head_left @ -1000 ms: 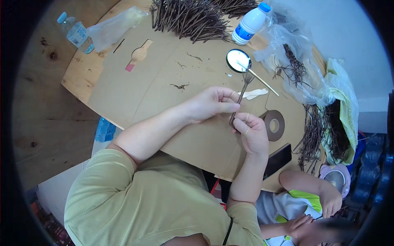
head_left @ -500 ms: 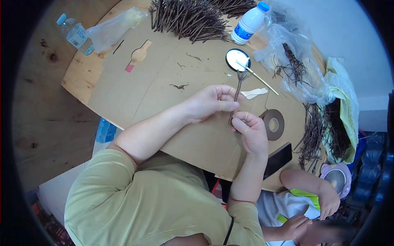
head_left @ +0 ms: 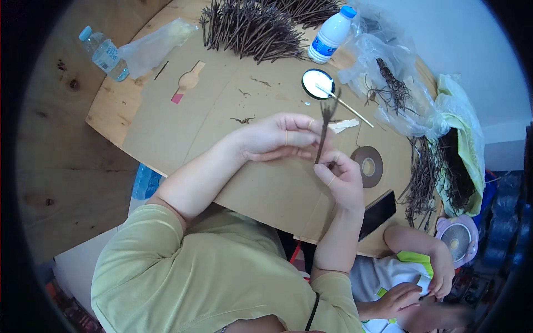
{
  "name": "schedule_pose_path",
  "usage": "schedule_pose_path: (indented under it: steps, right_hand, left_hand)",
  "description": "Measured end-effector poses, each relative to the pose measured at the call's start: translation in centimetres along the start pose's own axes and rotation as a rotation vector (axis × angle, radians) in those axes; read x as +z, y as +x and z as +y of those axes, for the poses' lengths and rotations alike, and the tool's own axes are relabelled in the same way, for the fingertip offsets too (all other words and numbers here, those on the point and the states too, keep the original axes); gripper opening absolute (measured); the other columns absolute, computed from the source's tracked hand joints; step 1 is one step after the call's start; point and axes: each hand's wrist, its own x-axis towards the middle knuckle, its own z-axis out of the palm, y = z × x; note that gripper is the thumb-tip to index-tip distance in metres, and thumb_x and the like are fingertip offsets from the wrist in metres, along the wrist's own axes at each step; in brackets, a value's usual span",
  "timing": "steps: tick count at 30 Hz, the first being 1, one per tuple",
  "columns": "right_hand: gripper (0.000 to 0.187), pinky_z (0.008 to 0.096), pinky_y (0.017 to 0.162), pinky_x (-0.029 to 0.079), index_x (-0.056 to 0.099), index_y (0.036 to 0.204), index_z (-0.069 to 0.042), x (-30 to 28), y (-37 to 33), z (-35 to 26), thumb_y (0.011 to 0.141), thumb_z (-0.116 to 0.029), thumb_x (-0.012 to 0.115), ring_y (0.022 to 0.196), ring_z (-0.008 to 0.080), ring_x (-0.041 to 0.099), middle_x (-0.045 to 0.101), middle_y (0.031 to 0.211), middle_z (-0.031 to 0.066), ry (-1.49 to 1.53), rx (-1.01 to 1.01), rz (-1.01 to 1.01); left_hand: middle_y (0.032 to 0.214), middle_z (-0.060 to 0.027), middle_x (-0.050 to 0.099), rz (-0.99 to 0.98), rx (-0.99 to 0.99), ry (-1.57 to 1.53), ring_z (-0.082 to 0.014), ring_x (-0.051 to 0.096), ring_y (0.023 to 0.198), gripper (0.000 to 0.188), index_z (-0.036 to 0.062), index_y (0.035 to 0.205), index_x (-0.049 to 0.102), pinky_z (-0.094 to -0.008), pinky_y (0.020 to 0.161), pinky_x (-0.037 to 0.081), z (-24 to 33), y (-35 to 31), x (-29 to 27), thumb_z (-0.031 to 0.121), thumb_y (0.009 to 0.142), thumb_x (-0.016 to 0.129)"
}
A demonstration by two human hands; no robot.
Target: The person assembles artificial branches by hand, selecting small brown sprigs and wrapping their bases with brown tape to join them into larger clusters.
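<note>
My right hand (head_left: 343,176) pinches the lower end of a thin brown stem (head_left: 323,127), which stands nearly upright and forks into several short twigs at its top. Beside it, my left hand (head_left: 286,136) has its fingers loosely stretched toward the stem; its fingertips are slightly blurred and look free of it. Both hands wear thin yellowish bands on fingers. Just right of my right hand lies a roll of brown tape (head_left: 376,166). Beyond the stem's top sits a round dark-rimmed dish of white paste (head_left: 312,79) with a stick (head_left: 355,112) resting in it.
Cardboard (head_left: 211,105) covers the wooden table. At the back are a large pile of brown stems (head_left: 250,33), a white bottle (head_left: 331,36) and a clear bottle (head_left: 105,55). Plastic bags, loose twigs (head_left: 419,183) and a phone (head_left: 377,213) lie right. Another person's hands (head_left: 400,299) are at lower right.
The left hand has loosened from the stem and drawn slightly left. The stem's forked top now stands higher and nearer, while the right hand keeps its pinch at the bottom.
</note>
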Motion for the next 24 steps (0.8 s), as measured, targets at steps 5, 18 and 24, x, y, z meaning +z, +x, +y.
schedule_pose_path:
  steps: [5,18,24]
  right_hand:
    - [0.018,0.0325,0.069,0.037,0.054,0.083,-0.007,0.5,0.8,-1.6,0.069,-0.003,0.065,0.067,0.0200,0.051,0.054,0.074,0.0042,-0.794,-0.638,0.120]
    - [0.019,0.0356,0.071,0.038,0.054,0.082,-0.007,0.6,2.0,-0.7,0.068,-0.006,0.066,0.074,0.0225,0.053,0.054,0.078,0.0055,-1.064,-0.746,0.344]
    - [0.018,0.0357,0.073,0.039,0.055,0.087,-0.005,0.1,2.8,-1.5,0.071,-0.007,0.063,0.080,0.0258,0.053,0.052,0.084,0.0098,-0.962,-0.496,0.174]
  left_hand:
    - [0.095,-0.0098,0.059,0.034,-0.337,0.086,-0.0133,0.060,0.082,0.019,0.0029,0.101,0.052,-0.0204,0.063,0.052,0.8,-0.3,-0.9,0.013,0.086,0.054]
    - [0.077,-0.0084,0.059,0.328,-0.154,0.057,-0.0101,0.057,0.062,0.015,-0.0004,0.096,0.054,-0.0165,0.050,0.046,0.9,-1.4,-0.2,0.001,0.081,0.056]
    - [0.074,-0.0065,0.058,0.358,-0.171,-0.128,-0.0081,0.054,0.059,0.011,0.0016,0.094,0.054,-0.0152,0.046,0.042,-0.2,-0.8,-2.0,0.003,0.083,0.055]
